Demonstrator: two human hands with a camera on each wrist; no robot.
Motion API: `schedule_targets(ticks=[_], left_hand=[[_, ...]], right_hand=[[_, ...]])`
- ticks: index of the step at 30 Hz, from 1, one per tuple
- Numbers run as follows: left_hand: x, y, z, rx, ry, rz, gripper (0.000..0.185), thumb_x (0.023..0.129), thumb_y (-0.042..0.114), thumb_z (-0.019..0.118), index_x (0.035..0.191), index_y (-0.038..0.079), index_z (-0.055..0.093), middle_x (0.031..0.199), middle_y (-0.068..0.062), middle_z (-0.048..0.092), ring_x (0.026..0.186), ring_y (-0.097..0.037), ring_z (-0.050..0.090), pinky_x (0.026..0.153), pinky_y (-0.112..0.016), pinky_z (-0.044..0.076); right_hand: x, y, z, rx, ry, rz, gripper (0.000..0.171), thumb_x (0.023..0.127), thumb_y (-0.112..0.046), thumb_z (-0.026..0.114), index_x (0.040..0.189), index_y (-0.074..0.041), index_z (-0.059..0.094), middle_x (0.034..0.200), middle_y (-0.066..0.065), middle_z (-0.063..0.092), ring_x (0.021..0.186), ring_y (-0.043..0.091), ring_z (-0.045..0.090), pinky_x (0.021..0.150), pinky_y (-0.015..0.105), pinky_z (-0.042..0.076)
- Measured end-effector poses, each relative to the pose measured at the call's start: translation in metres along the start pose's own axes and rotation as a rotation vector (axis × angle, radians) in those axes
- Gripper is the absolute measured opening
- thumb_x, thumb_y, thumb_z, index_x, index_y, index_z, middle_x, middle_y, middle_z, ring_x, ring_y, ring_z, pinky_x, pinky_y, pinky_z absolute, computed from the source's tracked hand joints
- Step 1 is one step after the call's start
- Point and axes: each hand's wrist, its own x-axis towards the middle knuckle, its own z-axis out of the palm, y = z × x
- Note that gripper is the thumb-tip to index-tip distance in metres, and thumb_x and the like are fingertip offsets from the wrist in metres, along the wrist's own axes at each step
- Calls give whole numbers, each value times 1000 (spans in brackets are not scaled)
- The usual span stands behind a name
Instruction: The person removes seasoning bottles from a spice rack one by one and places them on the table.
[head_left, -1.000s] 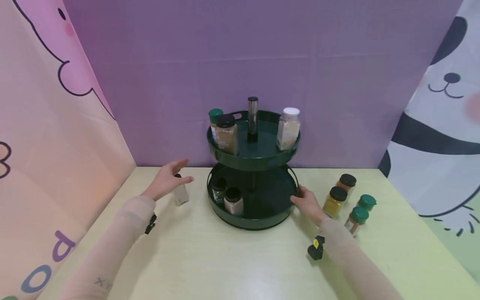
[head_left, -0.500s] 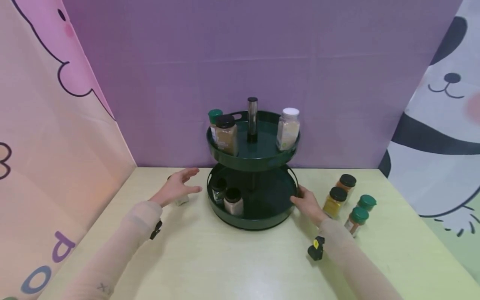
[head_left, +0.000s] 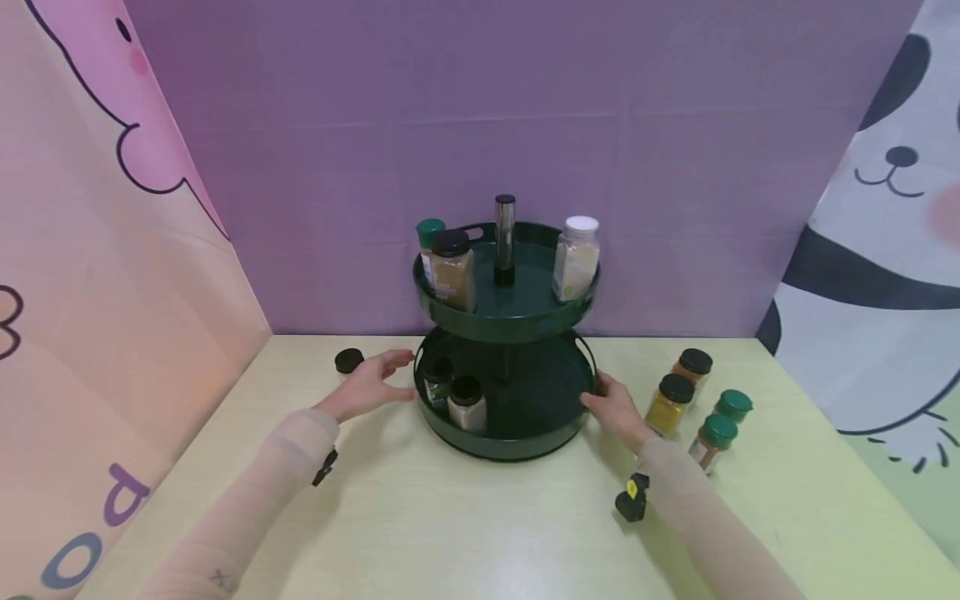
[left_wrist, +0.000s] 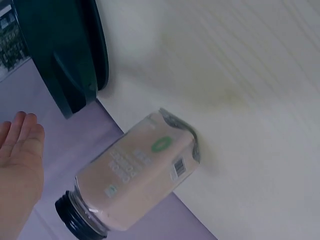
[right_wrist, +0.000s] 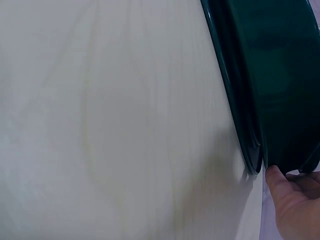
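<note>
A dark green two-tier round tray stand (head_left: 510,448) stands at the back middle of the table. My left hand (head_left: 367,388) reaches to the left side of its lower tier, fingers extended and thumb apart, nothing held. Behind that hand stands a black-lidded jar of pale powder (left_wrist: 137,172), partly hidden in the head view. On the right, my right hand (head_left: 618,410) holds the lower tier's side, thumb against the outer wall and fingers at the handle. Two black-lidded jars, one pale-filled (head_left: 468,408) and one darker (head_left: 438,385), sit at the lower tier's left.
The upper tier carries a brown-filled jar (head_left: 454,279), a green-lidded jar (head_left: 430,229) and a white-lidded jar (head_left: 577,262). Right of my right hand stand a yellow spice jar (head_left: 669,407), a black-lidded one (head_left: 694,363) and two green-lidded jars (head_left: 714,442). A purple backdrop (head_left: 337,183) rises behind.
My left hand has moved right, away from the black-lidded jar, up to the stand's left side; the jar's lid now shows behind it. The right hand stays at the lower tier.
</note>
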Motion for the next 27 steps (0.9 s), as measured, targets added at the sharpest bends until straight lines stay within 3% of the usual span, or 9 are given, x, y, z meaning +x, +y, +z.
schedule_targets(ticks=[7,10,27], left_hand=[[1,4,8,30,-8,-8,72,77,28,72,138,9,39,140,-10,43,130,-35,37,107,-45,33],[2,5,12,28,-22,13,71,77,27,71,137,7,40,139,-13,44,129,-36,37,107,-45,33],[10,9,27,-13,-21,-26,79,76,25,73,138,-4,33,140,-23,38,128,-38,38,106,-46,34]], right_hand=[[-1,-1,0,4,-11,29,62,93,-10,44,143,7,13,144,29,25,133,39,27,109,47,27],[0,0,0,-2,-10,31,62,92,-11,44,143,7,13,144,29,25,133,39,27,109,47,27],[-1,-2,0,1,-8,30,61,93,-10,43,143,6,14,144,30,27,133,39,29,109,48,28]])
